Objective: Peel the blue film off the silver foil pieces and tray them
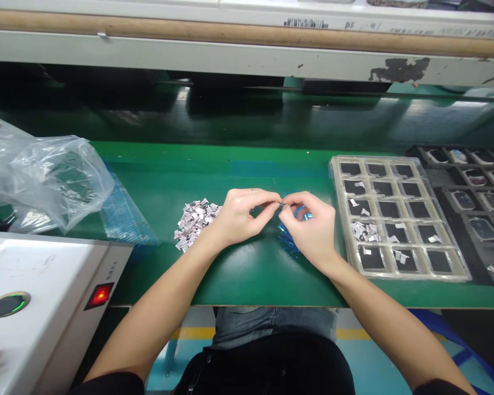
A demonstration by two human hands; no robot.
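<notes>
My left hand [247,215] and my right hand [310,222] meet fingertip to fingertip over the green mat. Between them they pinch a tiny dark piece [282,204], too small to name and mostly covered by the fingers. Left of my left hand lies a pile of small grey-and-white pieces [195,222], partly behind the wrist. A heap of shiny blue film scraps [287,238] is under my right hand and partly hidden by it.
A clear compartment tray [395,216] at right holds loose small pieces; dark trays of watch-like screens [473,200] stand beyond it. At left are a clear plastic bag [66,181], a blue sheet [125,211] and a white box with a lit red switch [99,296]. A rail [247,38] crosses the back.
</notes>
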